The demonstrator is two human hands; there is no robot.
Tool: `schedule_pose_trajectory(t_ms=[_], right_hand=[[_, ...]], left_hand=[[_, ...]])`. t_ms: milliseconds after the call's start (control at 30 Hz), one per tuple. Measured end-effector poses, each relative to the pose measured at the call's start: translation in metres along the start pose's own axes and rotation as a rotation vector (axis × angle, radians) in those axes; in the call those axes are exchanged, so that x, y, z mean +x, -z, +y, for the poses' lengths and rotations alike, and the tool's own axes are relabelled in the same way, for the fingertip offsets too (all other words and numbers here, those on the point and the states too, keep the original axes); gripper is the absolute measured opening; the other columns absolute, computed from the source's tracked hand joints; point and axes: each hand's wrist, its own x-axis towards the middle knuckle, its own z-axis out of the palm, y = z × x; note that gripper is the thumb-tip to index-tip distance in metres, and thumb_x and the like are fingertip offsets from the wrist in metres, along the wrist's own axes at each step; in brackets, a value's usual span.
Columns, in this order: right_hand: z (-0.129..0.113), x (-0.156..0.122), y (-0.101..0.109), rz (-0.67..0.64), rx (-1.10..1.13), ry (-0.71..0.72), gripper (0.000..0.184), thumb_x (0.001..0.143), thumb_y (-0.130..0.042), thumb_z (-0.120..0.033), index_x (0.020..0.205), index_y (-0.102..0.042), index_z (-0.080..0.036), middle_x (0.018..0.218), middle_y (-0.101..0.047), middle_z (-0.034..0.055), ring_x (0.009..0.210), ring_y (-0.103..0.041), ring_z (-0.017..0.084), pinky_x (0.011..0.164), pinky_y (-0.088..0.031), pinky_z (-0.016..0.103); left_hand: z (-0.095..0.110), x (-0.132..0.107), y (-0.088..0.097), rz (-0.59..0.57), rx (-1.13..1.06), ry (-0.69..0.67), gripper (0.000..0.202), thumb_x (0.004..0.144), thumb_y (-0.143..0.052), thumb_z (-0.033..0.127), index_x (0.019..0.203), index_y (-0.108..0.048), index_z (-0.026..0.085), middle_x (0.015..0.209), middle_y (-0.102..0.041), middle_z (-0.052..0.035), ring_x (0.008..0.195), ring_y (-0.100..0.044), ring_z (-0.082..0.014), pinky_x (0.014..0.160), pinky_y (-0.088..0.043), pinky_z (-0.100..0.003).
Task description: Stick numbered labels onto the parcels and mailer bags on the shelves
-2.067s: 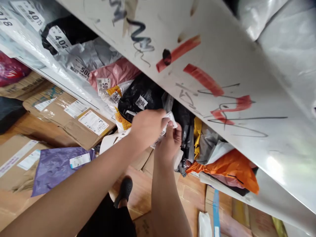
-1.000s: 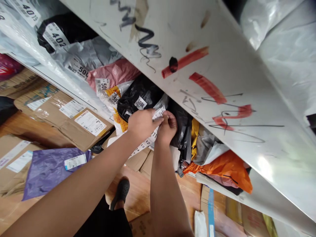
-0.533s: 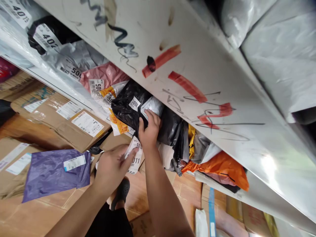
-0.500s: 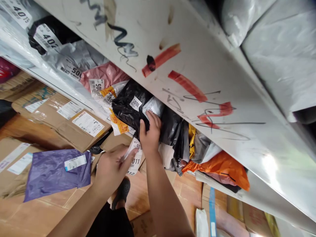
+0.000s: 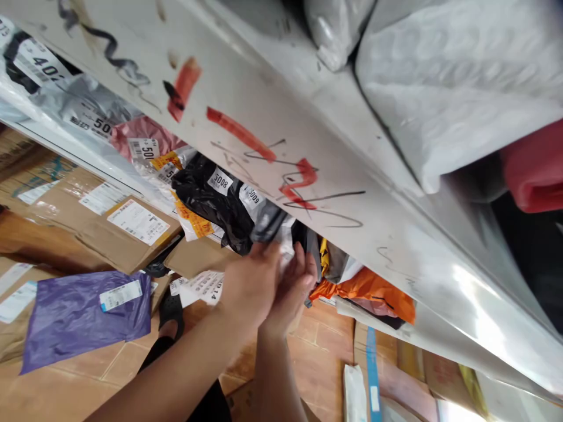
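The left hand (image 5: pixel 251 287) is raised just under the front edge of the marked shelf board (image 5: pixel 281 146). Its fingers are curled, and a sticker strip (image 5: pixel 202 287) of printed numbers juts out of its grip, away from the board. The right hand (image 5: pixel 294 288) lies against it, fingers stretched up onto a pale parcel (image 5: pixel 287 245) tucked under that edge. The left hand covers the contact, so whether the right hand grips the wrapping or only presses on it cannot be told.

The pale parcel sits directly below the board's red scrawl. Just beside it, along the underside of the board, are a grey parcel (image 5: pixel 268 221) numbered 5009 and a black parcel (image 5: pixel 206 202) numbered 5008. On the other side an orange bag (image 5: pixel 373 290) bulges out from under the board. Far below the board, a purple mailer (image 5: pixel 83 316) and a cardboard box (image 5: pixel 127 228) lie on the floor.

The handling would likely go best with the pale parcel drawn a little forward of the board's edge. The right hand could flatten a smooth patch of wrapping there. The left hand could keep the strip clear of the neighbouring bags, so that nothing snags or creases.
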Motion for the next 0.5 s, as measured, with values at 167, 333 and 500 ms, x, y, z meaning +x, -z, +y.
schedule_pose_trajectory(t_ms=[167,333,500], right_hand=[[0.000,-0.003,-0.006,-0.303,-0.264,0.263,0.051,0.097,-0.047,-0.029,0.145,-0.029,-0.025,0.154,-0.037,0.0156,0.141,-0.039,0.024,0.110,-0.041,0.051],[-0.005,0.017,-0.018,-0.451,-0.612,0.319,0.047,0.099,-0.040,-0.029,0.144,-0.040,-0.018,0.148,-0.046,0.0186,0.138,-0.042,0.029,0.109,-0.040,0.055],[-0.004,0.039,-0.027,-0.398,-0.537,0.241,0.041,0.093,-0.046,-0.036,0.125,-0.058,-0.013,0.124,-0.063,0.0206,0.114,-0.061,0.031,0.102,-0.045,0.056]], left_hand=[[-0.031,0.006,-0.012,0.199,-0.101,0.077,0.027,0.098,-0.038,0.025,0.104,-0.062,0.016,0.105,-0.066,-0.0109,0.081,-0.068,-0.0243,0.064,-0.050,-0.033],[-0.059,0.018,-0.018,0.261,-0.173,-0.122,0.027,0.096,-0.038,0.027,0.093,-0.064,0.020,0.103,-0.065,-0.0091,0.091,-0.065,-0.0219,0.072,-0.050,-0.029],[-0.069,0.023,0.001,0.239,-0.198,-0.191,0.026,0.097,-0.041,0.028,0.088,-0.063,0.019,0.082,-0.068,-0.0026,0.074,-0.063,-0.0162,0.064,-0.043,-0.025]])
